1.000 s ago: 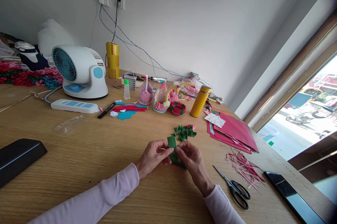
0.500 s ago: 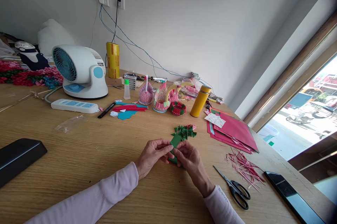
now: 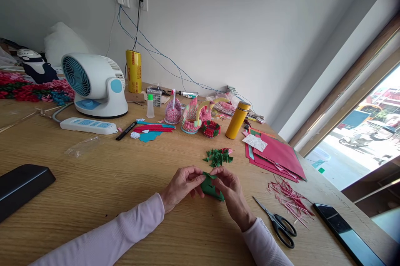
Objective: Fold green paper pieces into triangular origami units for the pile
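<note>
Green strip [image 3: 208, 175] is above the worktop [image 3: 131, 216], between the hands; more green paper [image 3: 210, 190] just below, can't tell if separate. Left hand [image 3: 185, 185] and right hand [image 3: 230, 187] each closed in a thumb-and-finger pinch on the strip, presumably for control of a small piece. Wrists angled inward. Folded pieces [image 3: 218, 157] just beyond, probably for easy reach. Scissors [image 3: 277, 223] right, handles nearer the person.
</note>
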The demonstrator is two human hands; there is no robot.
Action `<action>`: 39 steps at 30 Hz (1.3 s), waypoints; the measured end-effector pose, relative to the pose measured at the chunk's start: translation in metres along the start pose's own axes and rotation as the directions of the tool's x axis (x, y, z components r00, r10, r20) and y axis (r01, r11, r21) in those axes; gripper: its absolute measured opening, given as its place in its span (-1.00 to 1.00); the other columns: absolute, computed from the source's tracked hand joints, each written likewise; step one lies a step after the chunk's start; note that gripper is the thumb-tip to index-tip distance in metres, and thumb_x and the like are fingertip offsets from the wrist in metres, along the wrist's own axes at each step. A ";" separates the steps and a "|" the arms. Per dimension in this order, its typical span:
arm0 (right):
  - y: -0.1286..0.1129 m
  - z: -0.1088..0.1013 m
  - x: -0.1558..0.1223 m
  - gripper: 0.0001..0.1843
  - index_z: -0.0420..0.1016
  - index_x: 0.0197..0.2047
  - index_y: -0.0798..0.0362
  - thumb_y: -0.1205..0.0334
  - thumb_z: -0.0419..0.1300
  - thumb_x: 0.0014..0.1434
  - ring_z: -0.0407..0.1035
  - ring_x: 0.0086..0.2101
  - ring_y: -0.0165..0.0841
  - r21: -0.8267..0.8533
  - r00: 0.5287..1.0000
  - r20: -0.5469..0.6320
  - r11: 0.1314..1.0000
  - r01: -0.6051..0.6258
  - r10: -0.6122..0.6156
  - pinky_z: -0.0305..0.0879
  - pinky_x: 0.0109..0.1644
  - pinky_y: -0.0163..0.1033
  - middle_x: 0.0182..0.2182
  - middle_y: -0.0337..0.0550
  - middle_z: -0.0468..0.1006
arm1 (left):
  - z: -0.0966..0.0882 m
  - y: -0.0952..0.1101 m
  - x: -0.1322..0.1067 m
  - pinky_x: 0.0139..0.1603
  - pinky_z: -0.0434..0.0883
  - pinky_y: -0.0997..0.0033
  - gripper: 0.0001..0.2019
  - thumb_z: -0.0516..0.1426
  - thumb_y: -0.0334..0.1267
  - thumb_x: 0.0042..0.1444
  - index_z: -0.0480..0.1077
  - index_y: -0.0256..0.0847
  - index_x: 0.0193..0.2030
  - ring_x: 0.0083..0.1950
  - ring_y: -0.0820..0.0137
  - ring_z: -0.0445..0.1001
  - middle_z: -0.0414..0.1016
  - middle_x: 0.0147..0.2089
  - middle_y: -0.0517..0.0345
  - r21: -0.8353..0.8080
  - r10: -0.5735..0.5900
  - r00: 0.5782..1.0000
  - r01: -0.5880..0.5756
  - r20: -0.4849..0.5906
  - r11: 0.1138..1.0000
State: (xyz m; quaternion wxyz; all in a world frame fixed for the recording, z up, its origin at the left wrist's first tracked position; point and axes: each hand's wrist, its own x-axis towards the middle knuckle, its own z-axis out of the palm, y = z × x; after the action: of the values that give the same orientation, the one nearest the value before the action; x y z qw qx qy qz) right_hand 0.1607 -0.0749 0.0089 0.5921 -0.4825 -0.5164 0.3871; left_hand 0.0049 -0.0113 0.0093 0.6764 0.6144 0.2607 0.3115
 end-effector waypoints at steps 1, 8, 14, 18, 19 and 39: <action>0.000 -0.001 0.000 -0.87 0.42 -0.33 0.08 0.20 0.22 0.08 0.10 -0.55 -0.52 -0.003 1.000 0.011 1.000 0.003 -0.003 0.06 -0.56 -0.42 -0.49 -0.27 0.31 | 0.000 0.000 0.000 -0.65 0.22 0.61 -0.70 0.18 -0.07 0.01 0.36 -0.32 -0.32 -0.55 0.46 0.46 0.43 -0.48 0.19 0.003 0.000 1.000 0.000 -0.008 1.000; 0.003 -0.006 0.002 -0.88 0.42 -0.39 0.07 0.20 0.19 0.10 0.20 -0.50 -0.48 -0.057 0.992 0.101 0.995 0.081 -0.075 0.12 -0.49 -0.38 -0.40 -0.22 0.32 | -0.002 0.000 0.001 -0.62 0.21 0.61 -0.70 0.20 -0.08 -0.01 0.40 -0.34 -0.32 -0.56 0.50 0.42 0.42 -0.52 0.20 -0.008 -0.012 0.999 0.011 -0.047 1.000; 0.008 -0.012 0.003 -0.90 0.43 -0.36 0.07 0.24 0.13 0.14 0.22 -0.51 -0.44 -0.275 0.977 0.136 0.941 0.196 -0.164 0.16 -0.47 -0.35 -0.41 -0.19 0.37 | -0.003 -0.003 0.003 -0.62 0.20 0.62 -0.70 0.20 -0.07 -0.01 0.41 -0.33 -0.33 -0.56 0.53 0.40 0.40 -0.52 0.21 -0.024 -0.016 0.999 0.015 -0.042 1.000; 0.003 -0.012 0.002 -0.91 0.44 -0.38 0.07 0.36 0.11 0.11 0.26 -0.44 -0.41 -0.406 0.964 0.172 0.877 0.259 -0.205 0.14 -0.44 -0.36 -0.40 -0.17 0.42 | -0.003 -0.002 0.003 -0.62 0.20 0.61 -0.70 0.19 -0.06 0.01 0.40 -0.33 -0.36 -0.61 0.57 0.36 0.37 -0.52 0.23 -0.014 -0.011 0.999 0.010 -0.042 1.000; 0.001 -0.012 0.002 -0.90 0.45 -0.39 0.07 0.38 0.11 0.10 0.27 -0.42 -0.41 -0.413 0.961 0.188 0.871 0.264 -0.202 0.13 -0.44 -0.36 -0.39 -0.16 0.42 | -0.003 -0.002 0.003 -0.62 0.20 0.61 -0.69 0.18 -0.05 0.01 0.40 -0.33 -0.37 -0.62 0.57 0.35 0.37 -0.53 0.23 0.003 -0.004 0.999 0.004 -0.040 1.000; 0.002 -0.005 0.003 -0.64 0.44 -0.39 0.14 -0.05 0.20 0.09 0.26 -0.62 -0.47 -0.197 0.995 0.062 0.978 -0.063 0.076 0.18 -0.59 -0.39 -0.63 -0.23 0.42 | -0.007 -0.007 0.003 -0.55 0.31 0.55 -0.69 0.08 -0.04 0.11 0.38 -0.31 -0.27 -0.49 0.44 0.45 0.45 -0.46 0.13 0.117 0.090 0.993 -0.099 0.081 0.988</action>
State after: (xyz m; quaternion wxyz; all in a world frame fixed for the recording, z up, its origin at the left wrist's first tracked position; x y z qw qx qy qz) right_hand 0.1662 -0.0722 0.0075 0.5101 -0.5422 -0.5548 0.3715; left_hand 0.0024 -0.0049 0.0014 0.6318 0.6771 0.2241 0.3035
